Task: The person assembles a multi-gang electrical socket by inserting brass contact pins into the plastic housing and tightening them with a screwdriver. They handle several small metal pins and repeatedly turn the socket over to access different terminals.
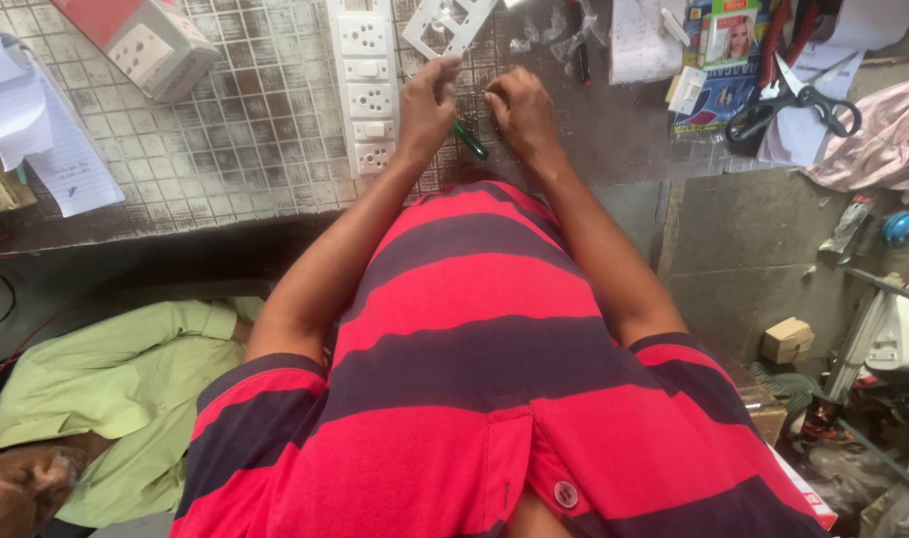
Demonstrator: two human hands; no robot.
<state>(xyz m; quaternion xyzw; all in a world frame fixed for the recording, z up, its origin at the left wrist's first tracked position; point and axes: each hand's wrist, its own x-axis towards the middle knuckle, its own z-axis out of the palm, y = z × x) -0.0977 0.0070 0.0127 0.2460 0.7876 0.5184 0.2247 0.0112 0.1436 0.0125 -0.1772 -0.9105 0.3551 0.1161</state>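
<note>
Shirt: short-sleeved, broad horizontal stripes, bright red alternating with dark purple-navy. Stripes run across chest and belly, curving with cloth. Sleeves end above elbow, same striping; right sleeve shows red band with dark edge. Placket at lower centre, vertical seam, red fabric. One round red button with four holes beside placket. Forearms bare, no watch, no bracelet visible. Left hand and right hand bare, no gloves, no rings visible.
</note>
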